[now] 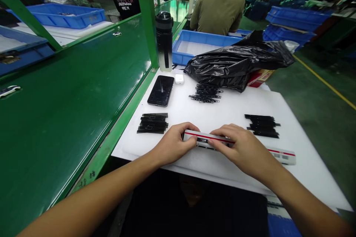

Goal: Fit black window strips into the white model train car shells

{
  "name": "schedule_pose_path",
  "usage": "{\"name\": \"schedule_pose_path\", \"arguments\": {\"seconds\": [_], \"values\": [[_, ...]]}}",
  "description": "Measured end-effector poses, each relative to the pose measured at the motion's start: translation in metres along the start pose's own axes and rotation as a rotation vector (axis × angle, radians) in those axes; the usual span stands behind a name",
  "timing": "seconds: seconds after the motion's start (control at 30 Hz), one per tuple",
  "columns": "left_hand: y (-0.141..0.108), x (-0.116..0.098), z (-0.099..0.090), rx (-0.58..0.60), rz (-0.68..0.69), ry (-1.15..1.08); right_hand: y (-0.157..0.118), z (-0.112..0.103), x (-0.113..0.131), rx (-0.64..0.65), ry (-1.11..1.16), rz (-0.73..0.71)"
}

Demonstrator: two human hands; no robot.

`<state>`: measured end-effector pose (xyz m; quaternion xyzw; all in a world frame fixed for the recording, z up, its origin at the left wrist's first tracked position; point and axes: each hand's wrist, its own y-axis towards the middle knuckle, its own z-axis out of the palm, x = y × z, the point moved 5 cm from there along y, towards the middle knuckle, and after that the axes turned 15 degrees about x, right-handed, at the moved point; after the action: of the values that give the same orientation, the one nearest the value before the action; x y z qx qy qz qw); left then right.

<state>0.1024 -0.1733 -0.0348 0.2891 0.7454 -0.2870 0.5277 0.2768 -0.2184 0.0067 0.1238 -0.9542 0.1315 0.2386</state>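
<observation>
A white model train car with a red stripe and dark windows lies slantwise near the front of the white work surface. My left hand grips its left end, thumb on the near side and fingers over the top. Farther along, my right hand is closed on it too, thumb pressed near the dark window section. Beyond that hand a white, red-striped end shows; the stripe lines up, though the hand hides the join. Thin black strips lie left of my hands, and more black strips lie to the right.
Behind my hands are a pile of small black frames, a phone, a white earbud case and a bottle. A black plastic bag sits before a blue tray. A green ledge runs left; a person sits ahead.
</observation>
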Motion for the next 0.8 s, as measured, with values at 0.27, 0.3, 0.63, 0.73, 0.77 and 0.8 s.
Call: {"name": "schedule_pose_path", "arguments": {"seconds": [0.27, 0.3, 0.63, 0.73, 0.77, 0.8], "values": [[-0.003, -0.005, 0.002, 0.000, 0.055, 0.023, -0.004, -0.003, -0.007, 0.177, 0.089, 0.045], [-0.003, -0.005, 0.002, 0.001, 0.060, 0.018, -0.005, -0.004, -0.009, 0.220, 0.098, 0.045], [-0.001, -0.004, 0.003, 0.020, 0.009, 0.066, -0.011, -0.005, -0.017, 0.163, 0.130, 0.072], [0.000, -0.007, 0.001, 0.009, -0.008, 0.051, -0.019, -0.001, -0.006, -0.039, -0.002, -0.131], [0.000, -0.008, 0.001, 0.005, -0.008, 0.041, -0.022, 0.003, -0.002, -0.083, -0.072, -0.202], [0.001, -0.009, 0.000, 0.000, -0.008, 0.030, -0.024, 0.008, 0.001, -0.108, -0.135, -0.253]]}}
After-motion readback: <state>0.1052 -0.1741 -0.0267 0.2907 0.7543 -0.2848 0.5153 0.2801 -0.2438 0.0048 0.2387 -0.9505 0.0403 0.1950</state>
